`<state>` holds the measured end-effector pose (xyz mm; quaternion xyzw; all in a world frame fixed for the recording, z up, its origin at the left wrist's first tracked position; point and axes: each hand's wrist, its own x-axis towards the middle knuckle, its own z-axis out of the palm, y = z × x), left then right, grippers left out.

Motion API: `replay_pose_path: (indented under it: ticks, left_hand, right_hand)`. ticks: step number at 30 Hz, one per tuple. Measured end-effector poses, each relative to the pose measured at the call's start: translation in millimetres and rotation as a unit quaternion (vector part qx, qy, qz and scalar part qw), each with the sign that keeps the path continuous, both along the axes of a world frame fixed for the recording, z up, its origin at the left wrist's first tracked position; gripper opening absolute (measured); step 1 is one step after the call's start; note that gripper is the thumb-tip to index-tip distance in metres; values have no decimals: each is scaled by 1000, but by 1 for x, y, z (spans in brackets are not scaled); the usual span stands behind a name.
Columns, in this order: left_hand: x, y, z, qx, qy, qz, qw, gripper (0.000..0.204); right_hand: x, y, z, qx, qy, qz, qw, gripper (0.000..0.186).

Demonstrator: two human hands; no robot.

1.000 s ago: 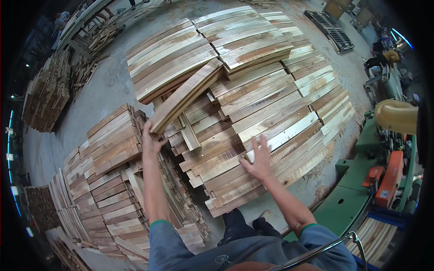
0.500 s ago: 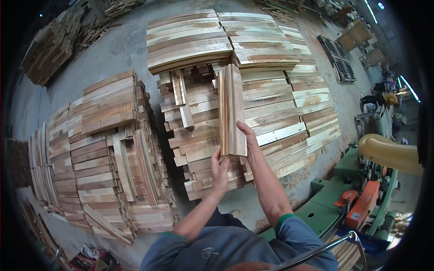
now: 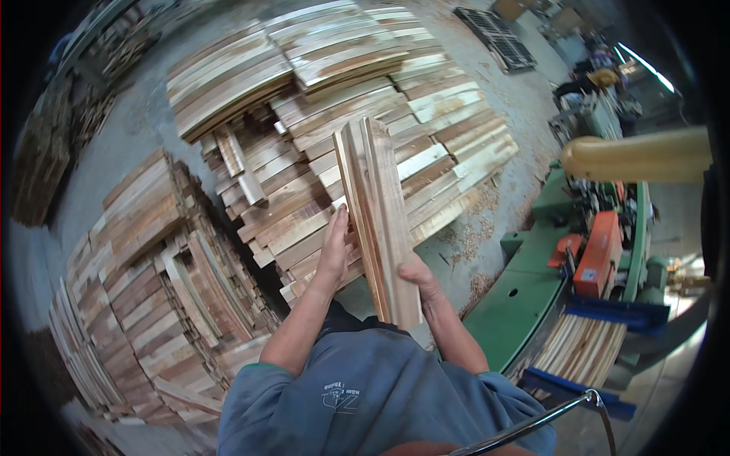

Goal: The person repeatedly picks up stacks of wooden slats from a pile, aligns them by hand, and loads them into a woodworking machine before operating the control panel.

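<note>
A small stack of long wooden boards (image 3: 384, 205) is tilted up in front of me, its lower end close to my shirt. My right hand (image 3: 420, 277) grips the stack's right side near that lower end, thumb over the face. Along the left edge, a bit higher, my left hand (image 3: 336, 247) supports the boards; some of its fingers reach behind them and are hidden. Beyond lies a broad pile of layered boards (image 3: 304, 163), with a few loose pieces (image 3: 242, 167) across its left part.
Another board pile (image 3: 137, 281) stands at the left, past a narrow gap. At right is a green machine (image 3: 517, 304) with an orange guard (image 3: 597, 254) and a yellow duct (image 3: 639, 157). Boards (image 3: 582, 346) lie between blue rails beside it. Wood shavings (image 3: 479, 228) litter the floor.
The board stack has come closer to my body. My left hand has shifted from its lower end up along the left edge. The view has turned to the right.
</note>
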<state>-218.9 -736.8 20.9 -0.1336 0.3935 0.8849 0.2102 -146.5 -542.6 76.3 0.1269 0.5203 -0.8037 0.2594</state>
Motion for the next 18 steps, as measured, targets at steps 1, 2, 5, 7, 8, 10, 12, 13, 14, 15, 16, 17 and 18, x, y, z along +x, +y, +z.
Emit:
replay_pose_path:
  ticks: [1,2,5,7,8,10,12,13,14,15,16,17,18]
  left_hand:
    - [3,12,11,3,-17,-25,1000,95]
    - [6,22,20,2,-37,-48,998,97]
    - [1,67,43,99,8,-103,990,86]
    - [7,104,53,161,0,-72,984,73]
    - [8,121,53,230,-15,-77,970,65]
    - [21,159,47,315,2,-101,944,65]
    - [42,201,41,320,-20,-114,940,77]
    - [52,221,47,319,-23,-129,939,77]
    - [64,243,53,348,-14,-189,918,84]
    - [75,263,58,377,-6,-248,892,92]
    - [85,282,59,379,-10,-261,888,92]
    - [94,299,57,366,-19,-280,887,96]
    - [104,317,55,354,-27,-298,886,100]
  right_hand:
    - [1,3,16,46,21,7,999,95]
    - [8,4,27,43,27,-13,999,95]
    - [37,21,45,437,202,0,877,110]
    - [60,27,67,532,179,-13,827,111]
    - [67,32,79,623,156,-3,767,111]
    - [89,52,87,647,144,-23,749,113]
    - [114,76,97,707,112,-12,698,113]
    - [130,90,101,715,113,-20,690,113]
    - [145,105,106,717,103,-31,689,113]
    - [162,122,111,711,116,-46,692,109]
    - [179,140,116,707,130,-63,693,105]
    - [195,162,114,710,121,-72,690,105]
    - [212,186,106,622,105,-145,762,99]
